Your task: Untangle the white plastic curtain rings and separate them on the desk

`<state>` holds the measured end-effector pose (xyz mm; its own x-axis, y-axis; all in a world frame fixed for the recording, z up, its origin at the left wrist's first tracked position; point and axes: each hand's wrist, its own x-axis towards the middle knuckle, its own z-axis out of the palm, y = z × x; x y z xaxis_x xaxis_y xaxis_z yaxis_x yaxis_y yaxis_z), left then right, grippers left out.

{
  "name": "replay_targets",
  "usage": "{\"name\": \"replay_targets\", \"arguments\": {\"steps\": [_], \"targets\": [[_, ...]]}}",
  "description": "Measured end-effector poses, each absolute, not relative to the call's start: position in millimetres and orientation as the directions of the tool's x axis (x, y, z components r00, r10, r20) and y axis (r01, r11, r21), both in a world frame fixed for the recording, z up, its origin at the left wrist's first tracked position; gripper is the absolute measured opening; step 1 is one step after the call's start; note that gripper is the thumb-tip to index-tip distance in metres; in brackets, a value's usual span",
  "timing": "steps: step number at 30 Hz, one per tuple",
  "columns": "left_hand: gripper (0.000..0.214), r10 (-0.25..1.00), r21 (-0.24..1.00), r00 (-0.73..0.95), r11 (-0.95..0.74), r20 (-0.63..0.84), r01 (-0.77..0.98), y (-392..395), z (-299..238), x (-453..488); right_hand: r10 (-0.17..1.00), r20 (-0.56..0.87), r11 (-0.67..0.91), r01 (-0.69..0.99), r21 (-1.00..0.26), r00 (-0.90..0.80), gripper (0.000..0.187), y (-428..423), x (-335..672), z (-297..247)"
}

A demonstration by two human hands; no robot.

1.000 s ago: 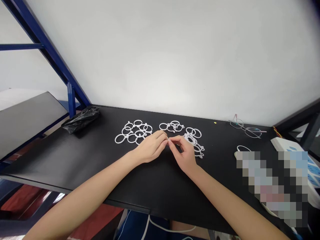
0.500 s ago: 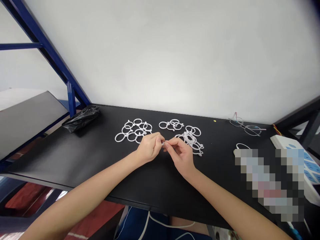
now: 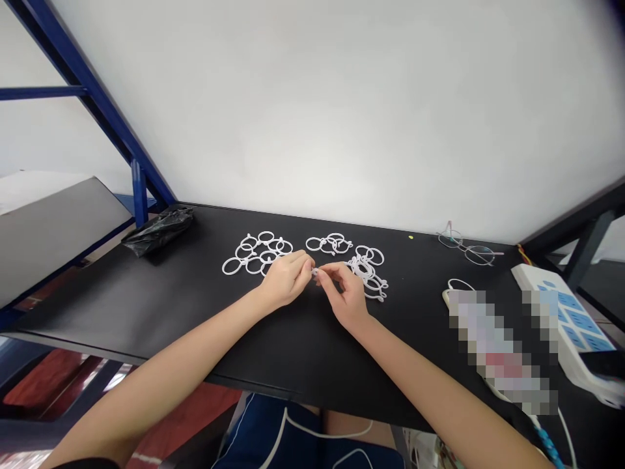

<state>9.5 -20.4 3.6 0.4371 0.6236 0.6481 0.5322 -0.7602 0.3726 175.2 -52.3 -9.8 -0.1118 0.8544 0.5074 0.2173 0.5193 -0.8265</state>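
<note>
Gripped between left hand (image 3: 288,279) and right hand (image 3: 345,296): white plastic piece (image 3: 315,272).

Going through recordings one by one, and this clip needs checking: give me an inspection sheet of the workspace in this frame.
Surface: black tabletop.
Job's things: white plastic rings in three groups; small white piece.
Clutter: black plastic bag; eyeglasses; small yellow item.
Grippers: nothing seen; left hand and right hand meet at the small white piece.
Cables: white cable; power strip.
Surroundings: blue metal frame; white wall.
</note>
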Motion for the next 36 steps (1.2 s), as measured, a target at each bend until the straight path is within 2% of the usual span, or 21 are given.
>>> {"name": "replay_targets", "arguments": {"steps": [5,10,14,28,31,36], "targets": [[0.030,0.699,0.340,0.387,-0.662,0.601,0.668,-16,8,4,0.856,0.515,0.511,0.239,-0.826,-0.052,0.013,-49,178,-10],[0.030,0.717,0.170,0.413,-0.589,0.562,0.790,1,8,-13,0.851,0.525,0.512,0.253,-0.821,-0.020,0.010,-47,178,-12],[0.026,0.780,0.122,0.333,-0.459,0.530,0.880,19,3,-33,0.856,0.516,0.502,0.273,-0.821,-0.023,0.010,-46,180,-11],[0.025,0.844,0.122,0.251,-0.345,0.474,0.931,30,-4,-43,0.836,0.548,0.527,0.285,-0.800,-0.009,0.009,-46,179,-12],[0.025,0.837,0.077,0.316,-0.388,0.446,0.919,31,8,-33,0.835,0.550,0.531,0.281,-0.800,-0.013,0.009,-45,179,-13],[0.027,0.759,-0.026,0.592,-0.609,0.272,0.793,41,14,3,0.838,0.546,0.528,0.265,-0.807,-0.008,0.009,-44,178,-14]]}}
